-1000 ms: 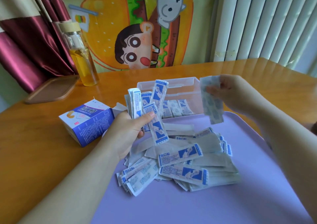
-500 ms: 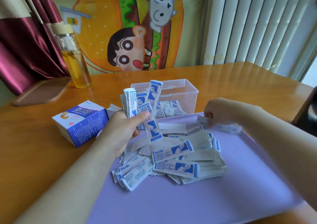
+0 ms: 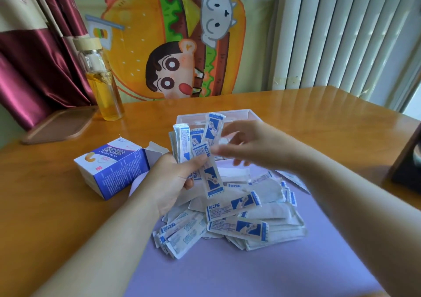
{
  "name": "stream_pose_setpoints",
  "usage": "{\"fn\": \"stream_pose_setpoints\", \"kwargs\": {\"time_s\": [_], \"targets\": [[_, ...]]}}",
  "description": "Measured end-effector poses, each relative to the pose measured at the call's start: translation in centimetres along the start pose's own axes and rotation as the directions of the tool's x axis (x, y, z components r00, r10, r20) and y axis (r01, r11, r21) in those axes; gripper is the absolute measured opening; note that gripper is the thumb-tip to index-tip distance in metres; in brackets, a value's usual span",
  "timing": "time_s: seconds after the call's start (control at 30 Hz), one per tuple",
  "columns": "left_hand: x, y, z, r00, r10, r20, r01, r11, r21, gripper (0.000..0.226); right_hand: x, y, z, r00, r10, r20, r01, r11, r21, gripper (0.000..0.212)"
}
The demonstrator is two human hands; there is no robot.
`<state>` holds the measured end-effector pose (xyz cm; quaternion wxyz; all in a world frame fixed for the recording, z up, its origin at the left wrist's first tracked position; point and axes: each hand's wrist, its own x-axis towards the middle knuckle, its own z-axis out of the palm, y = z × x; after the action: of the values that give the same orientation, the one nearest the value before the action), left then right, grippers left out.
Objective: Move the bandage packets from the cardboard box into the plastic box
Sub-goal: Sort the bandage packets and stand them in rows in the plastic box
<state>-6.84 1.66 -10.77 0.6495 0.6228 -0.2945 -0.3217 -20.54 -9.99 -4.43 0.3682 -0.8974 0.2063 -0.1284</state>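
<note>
Packets [image 3: 193,146] fan out at frame centre, gripped in my left hand [image 3: 173,180]. More lie heaped on the tray [image 3: 227,269], with a few in the plastic box [image 3: 250,114] behind. My right hand [image 3: 248,144] has risen from the tray to the bundle, its fingers spread and blurred. I can't tell if it pinches one, but I judge it is gathering the next batch.

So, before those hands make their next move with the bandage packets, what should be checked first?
1. Left hand grips the bunch of packets securely: ok.
2. Right hand free to take a packet: ok, fingers spread, nothing seen in it, though blurred.
3. Plastic box lidless and close behind the hands: ok.
4. Room left inside the box: cannot tell, the hands hide most of it.
5. Cardboard box emptied: cannot tell, its inside is not visible.
6. Task finished: not ok, a pile of packets lies on the purple mat.
</note>
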Motion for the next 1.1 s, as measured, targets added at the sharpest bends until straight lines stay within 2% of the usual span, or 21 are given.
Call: {"fn": "stream_pose_setpoints", "kwargs": {"time_s": [0.07, 0.17, 0.33, 0.47, 0.57, 0.67, 0.73, 0.87, 1.03, 1.1], "targets": [[-0.2, 0.3, 0.2, 0.999, -0.040, 0.026, 0.041, 0.999, -0.032, 0.013, 0.7, -0.4, 1.6, 0.999, -0.046, 0.012, 0.045, 0.998, 0.052, 0.034], [-0.1, 0.5, 0.1, 0.996, -0.077, 0.045, 0.080, 0.994, -0.080, 0.017, 2.0, 0.4, 2.6, 0.994, -0.031, -0.102, 0.048, 0.985, 0.166, 0.017], [0.2, 0.0, -0.2, 0.998, -0.059, 0.010, 0.059, 0.998, -0.017, 0.018, 2.6, 2.0, 3.7, 0.988, 0.005, -0.156, 0.037, 0.964, 0.264, 0.013], [0.8, -0.9, -0.5, 0.998, -0.025, -0.056, 0.034, 0.987, 0.157, 0.037, 2.6, 2.5, 4.9, 0.987, 0.002, -0.163, 0.047, 0.954, 0.295, 0.020], [0.9, -0.9, -0.7, 0.999, -0.003, -0.049, 0.014, 0.972, 0.234, 0.049, 2.3, 2.5, 4.7, 0.943, 0.028, -0.332, 0.111, 0.913, 0.394, 0.035], [0.6, -0.7, -0.6, 1.000, -0.006, 0.001, 0.005, 0.965, 0.262, 0.036, 2.2, 2.7, 3.7, 0.874, 0.035, -0.484, 0.170, 0.911, 0.375, 0.023], [0.4, -0.6, -0.5, 1.000, -0.012, 0.027, 0.004, 0.957, 0.292, 0.034, 2.2, 2.9, 3.5, 0.884, 0.026, -0.467, 0.153, 0.928, 0.340, 0.014], [0.0, -0.4, -0.3, 1.000, -0.008, 0.015, 0.004, 0.964, 0.266, 0.015, 2.0, 3.0, 3.9, 0.919, -0.030, -0.394, 0.155, 0.944, 0.290, 0.015], [-0.2, -0.1, 0.1, 1.000, 0.003, 0.003, -0.004, 0.986, 0.169, 0.016, 1.3, 2.3, 4.4, 0.949, -0.048, -0.312, 0.137, 0.953, 0.271, 0.027], [-0.4, 0.1, 0.2, 1.000, 0.005, 0.001, -0.005, 0.994, 0.105, 0.025, 0.9, 2.0, 4.5, 0.956, -0.088, -0.279, 0.168, 0.945, 0.280, 0.030]]}}
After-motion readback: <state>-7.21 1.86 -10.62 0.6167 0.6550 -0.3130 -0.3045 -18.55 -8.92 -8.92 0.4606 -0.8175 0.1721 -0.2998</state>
